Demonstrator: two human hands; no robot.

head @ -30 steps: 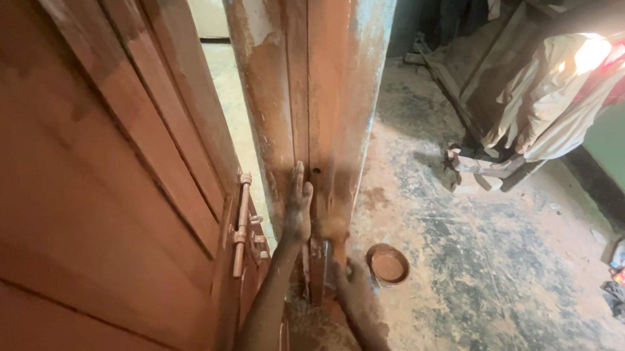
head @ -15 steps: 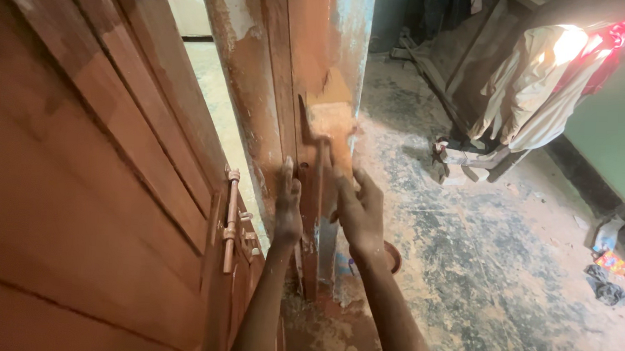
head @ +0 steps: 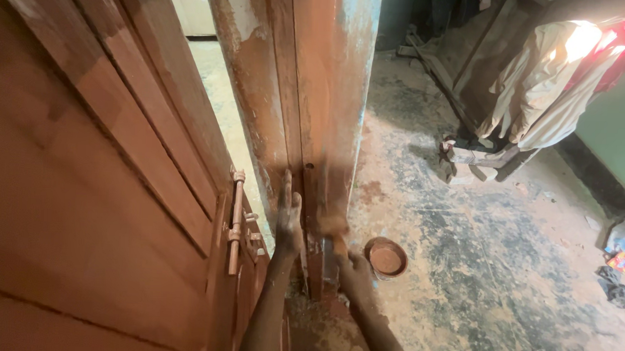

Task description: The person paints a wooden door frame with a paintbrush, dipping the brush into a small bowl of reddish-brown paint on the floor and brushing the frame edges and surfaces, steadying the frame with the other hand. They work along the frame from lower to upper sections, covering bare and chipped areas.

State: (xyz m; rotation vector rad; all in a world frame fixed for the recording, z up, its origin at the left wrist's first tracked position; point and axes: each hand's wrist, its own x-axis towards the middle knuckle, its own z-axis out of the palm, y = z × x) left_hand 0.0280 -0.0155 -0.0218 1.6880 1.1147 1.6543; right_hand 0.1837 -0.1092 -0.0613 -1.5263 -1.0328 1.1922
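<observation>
Wooden door (head: 80, 186): large reddish-brown panelled leaf, fills the left half of the view, standing open with its edge toward the frame.

Door frame post (head: 308, 105): upright timber just right of the door's edge, coated reddish-brown over patches of pale and blue paint; runs from the top of the view down to the floor.

Concrete floor (head: 491, 274): grey, blotched with reddish stains, spreading to the right of the post.

Hanging cloths (head: 548, 87): pale and red fabric draped at upper right, well apart from the hands.

Sliding bolt (head: 236, 221): metal latch mounted upright on the door's edge, just left of the left hand.

Round tin (head: 386, 258): shallow, holding reddish-brown liquid, on the floor just right of the right hand.

Left hand (head: 289, 220): fingers straight and pressed together, pointing up, laid flat against the lower part of the post.

Right hand (head: 354, 272): low beside the post's foot, fingers curled around a brush (head: 330, 229); the brush head is blurred against the post's face.
</observation>
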